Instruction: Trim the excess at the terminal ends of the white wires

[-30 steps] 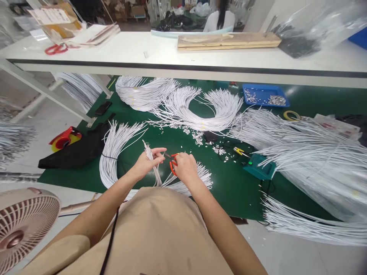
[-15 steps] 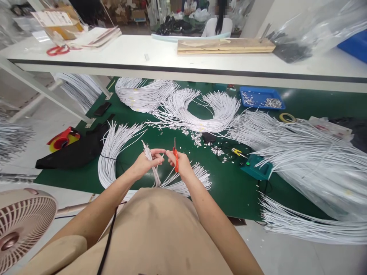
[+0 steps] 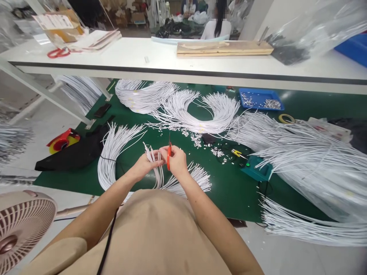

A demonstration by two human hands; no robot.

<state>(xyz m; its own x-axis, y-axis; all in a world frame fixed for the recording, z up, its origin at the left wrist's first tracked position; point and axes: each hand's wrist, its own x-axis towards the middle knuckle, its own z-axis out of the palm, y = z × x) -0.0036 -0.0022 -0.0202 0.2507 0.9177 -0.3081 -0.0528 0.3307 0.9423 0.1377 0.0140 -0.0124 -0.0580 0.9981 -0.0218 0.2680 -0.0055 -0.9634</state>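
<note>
My left hand (image 3: 145,165) is closed around a small bunch of white wires (image 3: 156,176), whose ends poke up above the fingers. My right hand (image 3: 177,162) grips red-handled scissors (image 3: 169,156), with the blades pointing away from me. Its fingertips meet those of my left hand at the wires; whether they also pinch a wire is too small to tell. Below the hands, a wire bundle (image 3: 197,179) fans out to the right. A curved, tied bundle of white wires (image 3: 107,162) lies to the left.
Small metal pieces (image 3: 196,139) are scattered beyond my hands, near a blue tray (image 3: 261,99) of similar pieces. Large wire bundles (image 3: 315,160) cover the right side. A green device (image 3: 257,168) stands nearby. A white shelf (image 3: 137,57) crosses behind; a fan (image 3: 25,225) is at left.
My right hand with the scissors has moved left, up against my left hand. More wires now show separated between the two hands.
</note>
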